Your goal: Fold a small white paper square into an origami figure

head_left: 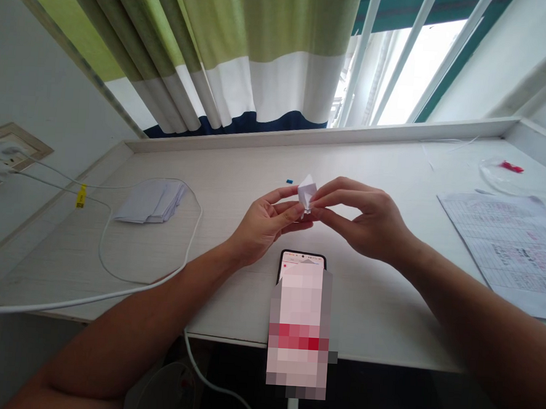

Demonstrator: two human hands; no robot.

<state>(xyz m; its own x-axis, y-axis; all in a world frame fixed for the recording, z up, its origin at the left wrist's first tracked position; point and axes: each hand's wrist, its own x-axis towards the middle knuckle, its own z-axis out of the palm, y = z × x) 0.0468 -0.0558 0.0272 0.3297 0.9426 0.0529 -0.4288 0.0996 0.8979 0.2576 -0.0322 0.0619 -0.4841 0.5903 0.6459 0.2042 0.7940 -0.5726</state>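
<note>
A small piece of folded white paper (307,191) is held up above the desk, pointed at its top and creased into facets. My left hand (265,225) grips it from the left, thumb and fingers closed around its lower side. From the right, my right hand (369,216) pinches its lower right edge between thumb and fingertips. The fingers partly cover its bottom. Just below my hands lies a phone (303,257), its lit screen mostly blurred out. Beyond my left hand a tiny blue piece (290,181) rests on the desk.
On the left is a stack of white paper sheets (150,201), circled by a white cable (196,224) with a yellow tag (81,196). Written sheets (506,243) and a red item (512,167) lie at right. A raised ledge (258,140) borders the white desk (231,288) below the curtain (265,25).
</note>
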